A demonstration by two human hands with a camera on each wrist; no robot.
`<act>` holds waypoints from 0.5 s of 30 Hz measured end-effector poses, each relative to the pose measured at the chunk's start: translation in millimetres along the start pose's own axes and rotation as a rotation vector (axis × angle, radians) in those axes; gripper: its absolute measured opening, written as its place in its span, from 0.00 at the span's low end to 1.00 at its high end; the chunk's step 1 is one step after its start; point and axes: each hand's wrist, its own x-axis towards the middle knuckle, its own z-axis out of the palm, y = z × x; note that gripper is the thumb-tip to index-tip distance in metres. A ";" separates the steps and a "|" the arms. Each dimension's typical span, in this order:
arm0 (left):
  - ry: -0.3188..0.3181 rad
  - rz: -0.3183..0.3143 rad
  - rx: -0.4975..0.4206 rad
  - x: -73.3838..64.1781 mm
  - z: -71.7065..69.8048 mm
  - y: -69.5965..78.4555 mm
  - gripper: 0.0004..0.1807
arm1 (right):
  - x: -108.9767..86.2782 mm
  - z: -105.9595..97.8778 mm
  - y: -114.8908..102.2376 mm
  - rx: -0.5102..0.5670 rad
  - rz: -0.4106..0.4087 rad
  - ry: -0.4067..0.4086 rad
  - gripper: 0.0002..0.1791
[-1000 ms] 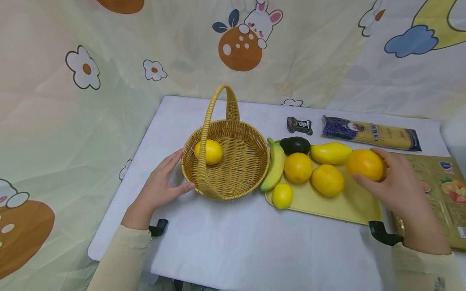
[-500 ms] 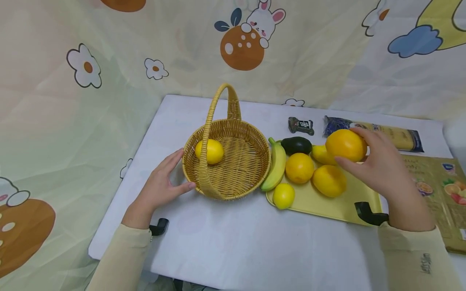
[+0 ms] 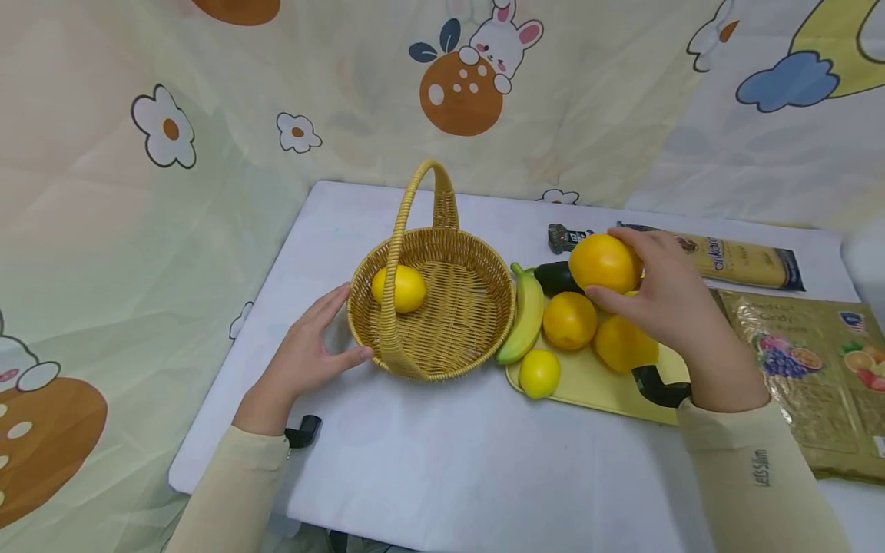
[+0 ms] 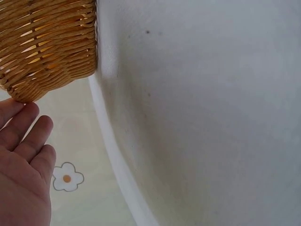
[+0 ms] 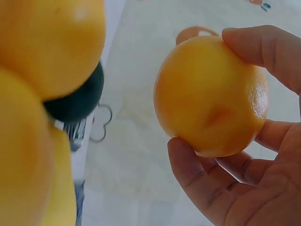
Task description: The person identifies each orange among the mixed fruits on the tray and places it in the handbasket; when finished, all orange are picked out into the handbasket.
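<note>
A wicker basket with a tall arched handle stands left of centre, a lemon inside it. My left hand touches the basket's left rim with relaxed fingers, thumb toward the front; the left wrist view shows the fingertips at the woven rim. My right hand grips an orange between thumb and fingers, above the back of the yellow tray. In the right wrist view this orange hangs apart from the other fruit. Around the tray are a banana, a partly hidden dark avocado, two more orange fruits and a small lemon.
Behind the tray lie a small dark wrapped packet and a long pasta bag, each partly covered. A gold candy bag lies at the right. Patterned cloth hangs behind the white table.
My right hand has carried the orange leftward and somewhat toward the back, from the tray's right end to over the avocado. My left hand has stayed at the basket rim.
</note>
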 end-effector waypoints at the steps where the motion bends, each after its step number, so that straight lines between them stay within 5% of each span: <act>1: 0.000 0.000 0.000 -0.1 -0.1 0.0 0.61 | 1.7 1.2 -3.8 0.002 -0.006 -0.005 0.48; 15: -0.002 0.000 -0.008 -1.4 -0.3 0.9 0.62 | 32.2 15.4 -55.0 0.024 -0.105 -0.025 0.45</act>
